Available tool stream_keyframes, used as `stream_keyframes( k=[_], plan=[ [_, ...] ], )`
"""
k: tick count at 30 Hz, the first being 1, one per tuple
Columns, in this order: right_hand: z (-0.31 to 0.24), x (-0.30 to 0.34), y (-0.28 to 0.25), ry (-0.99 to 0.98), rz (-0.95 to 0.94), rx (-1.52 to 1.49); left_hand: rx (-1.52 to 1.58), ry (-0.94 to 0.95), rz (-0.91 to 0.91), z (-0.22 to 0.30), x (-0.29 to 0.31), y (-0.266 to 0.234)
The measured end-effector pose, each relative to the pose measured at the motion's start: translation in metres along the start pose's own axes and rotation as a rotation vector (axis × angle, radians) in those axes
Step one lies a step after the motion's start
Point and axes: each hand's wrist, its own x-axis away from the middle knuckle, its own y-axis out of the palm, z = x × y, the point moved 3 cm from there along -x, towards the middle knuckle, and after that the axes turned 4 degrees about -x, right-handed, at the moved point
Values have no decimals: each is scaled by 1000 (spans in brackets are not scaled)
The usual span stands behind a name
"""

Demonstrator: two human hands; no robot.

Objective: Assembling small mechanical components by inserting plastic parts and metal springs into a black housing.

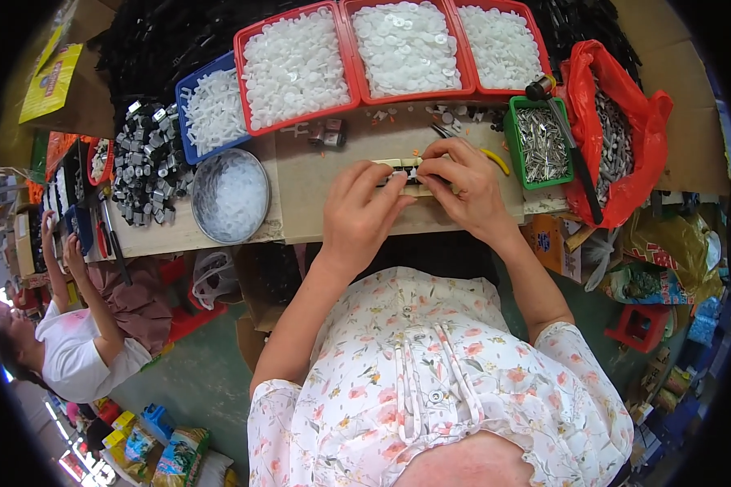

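Note:
A small cream-coloured plastic piece [418,191] with black and white parts inside lies on the brown work board. From its left side my left hand [357,207] is closed on it, thumb and fingertips pressed to the piece. My right hand [469,191] is bent over the other end, thumb and forefinger pinched together at the dark and white middle. Whatever sits between those right fingertips is too small to make out. Just beyond lie pliers with yellow handles [496,161], partly behind my right hand. A small dark-and-metal gear motor [327,133] rests farther left.
Red trays [354,75] of white plastic gears line the back, beside a blue tray [188,144]. A metal bowl [205,234] and heaped motors [144,158] stand left. Right are a green basket [515,146] of metal pins, a hammer [577,158] and a red bag [654,130]. Another person [89,349] works at left.

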Motion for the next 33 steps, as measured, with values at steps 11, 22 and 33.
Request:
stream_keyframes(
  k=[11, 22, 33],
  plan=[
    [-1, 2, 6, -2, -55, 118, -149, 153, -50, -4, 19, 10],
    [6, -11, -1, 45, -139, 48, -279, 225, -98, -7, 14, 14],
    [2, 12, 0, -147, -81, 190, -291, 297, -68, 4, 24, 15]
  ],
)
